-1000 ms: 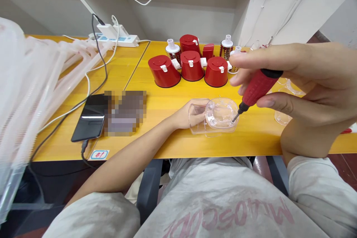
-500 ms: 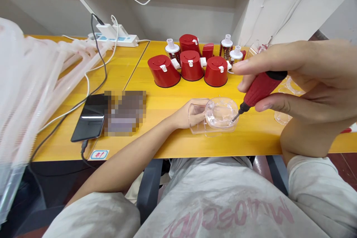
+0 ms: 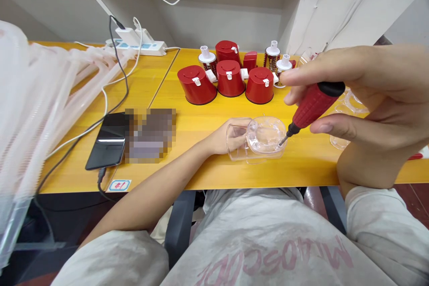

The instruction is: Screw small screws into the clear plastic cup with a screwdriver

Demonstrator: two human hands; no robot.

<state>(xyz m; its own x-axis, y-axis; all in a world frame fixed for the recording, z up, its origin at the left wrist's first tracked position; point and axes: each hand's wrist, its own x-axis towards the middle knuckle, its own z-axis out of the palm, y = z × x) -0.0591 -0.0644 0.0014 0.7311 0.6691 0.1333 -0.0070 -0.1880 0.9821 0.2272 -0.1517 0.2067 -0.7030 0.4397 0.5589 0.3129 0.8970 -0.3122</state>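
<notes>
My left hand [image 3: 231, 136] grips a clear plastic housing [image 3: 266, 136] with a rounded end, just above the table near its front edge. Part of that hand shows through the transparent wall. In my right hand [image 3: 365, 98] is a red and black screwdriver [image 3: 310, 107], held between thumb and fingers and slanting down to the left. Its tip touches the right side of the housing's rounded end. Whether a screw sits under the tip is too small to make out.
Several red plastic cups [image 3: 231, 80] stand at the back of the yellow table [image 3: 201, 170], among white-topped cylinders [image 3: 284, 69]. More clear parts [image 3: 340, 140] lie right, partly behind my right hand. Left are a phone [image 3: 109, 138], cables, a power strip [image 3: 152, 49] and plastic wrapping [image 3: 43, 111].
The fingers and thumb of my right hand have shifted slightly around the screwdriver handle. The tip stays at the same spot, and my left hand and the housing have hardly moved.
</notes>
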